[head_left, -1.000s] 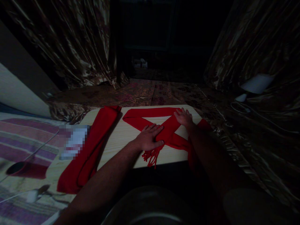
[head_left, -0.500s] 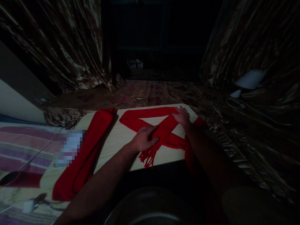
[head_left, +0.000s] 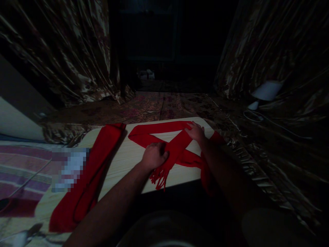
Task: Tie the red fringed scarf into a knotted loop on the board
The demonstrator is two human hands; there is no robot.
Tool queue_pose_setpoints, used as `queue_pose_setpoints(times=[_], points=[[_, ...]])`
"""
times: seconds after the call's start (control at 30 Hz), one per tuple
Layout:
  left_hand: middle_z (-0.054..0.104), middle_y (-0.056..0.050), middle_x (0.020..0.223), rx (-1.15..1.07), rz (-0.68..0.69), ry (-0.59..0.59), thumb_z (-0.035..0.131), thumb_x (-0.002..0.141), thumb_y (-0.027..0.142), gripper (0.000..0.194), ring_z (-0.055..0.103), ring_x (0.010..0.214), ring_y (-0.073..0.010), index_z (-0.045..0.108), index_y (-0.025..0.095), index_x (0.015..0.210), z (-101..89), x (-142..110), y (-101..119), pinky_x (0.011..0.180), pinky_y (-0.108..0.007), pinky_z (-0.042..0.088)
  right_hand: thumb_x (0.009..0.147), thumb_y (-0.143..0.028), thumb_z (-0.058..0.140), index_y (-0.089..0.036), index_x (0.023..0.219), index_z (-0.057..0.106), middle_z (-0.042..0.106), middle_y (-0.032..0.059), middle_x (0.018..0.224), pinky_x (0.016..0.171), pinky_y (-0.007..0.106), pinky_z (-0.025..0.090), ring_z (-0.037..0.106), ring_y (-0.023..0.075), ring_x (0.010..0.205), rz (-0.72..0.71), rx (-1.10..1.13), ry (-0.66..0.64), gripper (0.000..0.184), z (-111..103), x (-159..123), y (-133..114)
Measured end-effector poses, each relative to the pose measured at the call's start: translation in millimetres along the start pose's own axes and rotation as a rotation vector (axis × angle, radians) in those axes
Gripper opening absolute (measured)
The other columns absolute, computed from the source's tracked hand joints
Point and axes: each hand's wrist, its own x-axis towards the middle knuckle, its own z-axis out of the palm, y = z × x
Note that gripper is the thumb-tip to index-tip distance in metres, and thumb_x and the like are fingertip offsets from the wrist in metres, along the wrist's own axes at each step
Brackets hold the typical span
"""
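A red fringed scarf (head_left: 156, 129) lies crossed over itself on a light wooden board (head_left: 128, 156). My left hand (head_left: 154, 155) is closed round the scarf's near strip, just above its fringe (head_left: 158, 175). My right hand (head_left: 195, 131) lies on the scarf where the strips meet at the far right, fingers spread flat. One end of the scarf hangs off the board's right edge under my right forearm. A second red scarf (head_left: 89, 173), folded long, lies along the board's left side.
Shiny patterned cloth (head_left: 159, 106) covers the surface behind the board, and curtains hang on both sides. A white lamp (head_left: 264, 92) with a cable sits at the right. A striped cloth (head_left: 23, 168) and a blurred patch lie at the left.
My left hand went from lying flat on the scarf to a closed grip on the strip near the fringe. My right hand stayed on the crossing. The view shifted slightly.
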Motion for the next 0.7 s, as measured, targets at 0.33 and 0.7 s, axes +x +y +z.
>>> queue_pose_setpoints(times=[0.33, 0.7], points=[[0.073, -0.009, 0.097, -0.043, -0.001, -0.008, 0.053, 0.092, 0.044, 0.039, 0.066, 0.096, -0.027, 0.066, 0.019, 0.119, -1.9, 0, -1, 0.085, -0.038, 0.05, 0.094, -0.054, 0.049, -0.024, 0.153, 0.044, 0.035, 0.0125, 0.162, 0.117, 0.052, 0.029, 0.035, 0.0335, 0.146, -0.06, -0.11, -0.161, 0.066, -32, -5, -10], [0.068, -0.013, 0.12, -0.141, 0.17, 0.144, 0.057, 0.09, 0.037, 0.041, 0.061, 0.114, -0.0299, 0.064, 0.018, 0.126, -3.8, -4, -2, 0.099, -0.045, 0.048, 0.071, -0.039, 0.077, -0.02, 0.09, 0.067, 0.071, 0.0021, 0.09, 0.064, 0.024, 0.039, 0.061, 0.0164, 0.076, -0.495, -0.004, -0.575, 0.029, -106, -120, -24]])
